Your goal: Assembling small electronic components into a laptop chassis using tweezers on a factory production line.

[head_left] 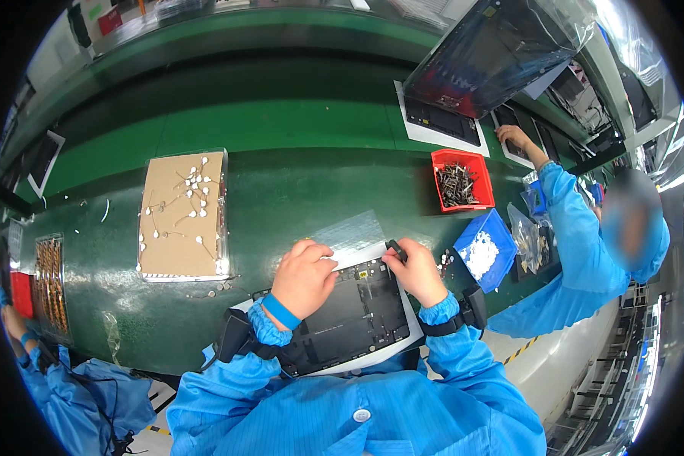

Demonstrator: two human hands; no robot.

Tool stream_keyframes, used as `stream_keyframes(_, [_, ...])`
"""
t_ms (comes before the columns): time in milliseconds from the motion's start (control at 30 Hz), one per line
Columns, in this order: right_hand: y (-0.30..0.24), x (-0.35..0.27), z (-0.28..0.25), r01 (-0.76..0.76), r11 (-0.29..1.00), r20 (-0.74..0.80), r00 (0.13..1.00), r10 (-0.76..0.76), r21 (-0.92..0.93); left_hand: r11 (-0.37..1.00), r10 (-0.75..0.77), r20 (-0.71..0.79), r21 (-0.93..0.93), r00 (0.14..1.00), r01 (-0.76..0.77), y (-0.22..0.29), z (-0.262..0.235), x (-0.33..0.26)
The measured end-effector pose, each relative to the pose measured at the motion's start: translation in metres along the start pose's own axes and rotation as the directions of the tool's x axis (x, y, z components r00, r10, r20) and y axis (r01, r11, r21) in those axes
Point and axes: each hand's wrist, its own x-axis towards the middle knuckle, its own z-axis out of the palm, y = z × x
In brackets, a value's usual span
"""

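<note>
Lower centre of frame: a dark open laptop base (353,319) lay on a white sheet (361,254) on the green conveyor table (281,190), with the person's blue sleeves coming in from the lower edge. The left hand (302,277) rested curled on the base's upper left edge, fingers bent together, pressing down on it; whether it gripped anything small underneath could not be told. The right hand (416,270) sat at the base's upper right corner, fingers pinched shut around a small dark tool (395,248) that stuck up from the fist.

Containers: a red bin (463,181), right of centre, held a heap of dark screw-like parts. Below it, a blue tray (485,249) held a pile of small white pieces, just beside the right hand; a few loose white bits lay between the hand and the tray. Clear plastic bags (526,235) with small parts sat right of the blue tray. Left of centre, a clear-rimmed tray with a brown cardboard liner (182,216) carried scattered white-tipped wire pieces. At far left, a rack of orange-brown strips (49,277) stood beside a red box (21,295).

Upper right: a co-worker in blue reached a hand (513,137) toward another dark unit, under a tilted black panel wrapped in plastic (494,49)
</note>
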Motion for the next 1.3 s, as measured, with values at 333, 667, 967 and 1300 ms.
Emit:
stream_keyframes(333, [0.005,0.002,-0.002,0.046,0.995,0.008,0.999,-0.046,-0.088,0.975,0.154,0.062,0.154,0.986,-0.162,0.016,0.009,0.005])
stream_keyframes(667, [0.010,0.001,-0.004,0.022,0.999,0.016,1.000,-0.022,-0.028,0.864,0.319,0.126,0.369,0.939,-0.343,0.025,0.039,0.019])
stream_keyframes(967, [-0.007,0.005,-0.010,0.066,0.987,0.069,0.996,-0.056,-0.143,0.840,0.282,0.199,0.422,0.939,-0.341,0.035,0.040,0.020])
stream_keyframes(1300, [-0.030,0.010,0.001,0.179,0.893,-0.112,0.983,-0.145,0.412,0.963,0.053,0.127,0.256,0.991,-0.084,0.003,-0.037,-0.005])
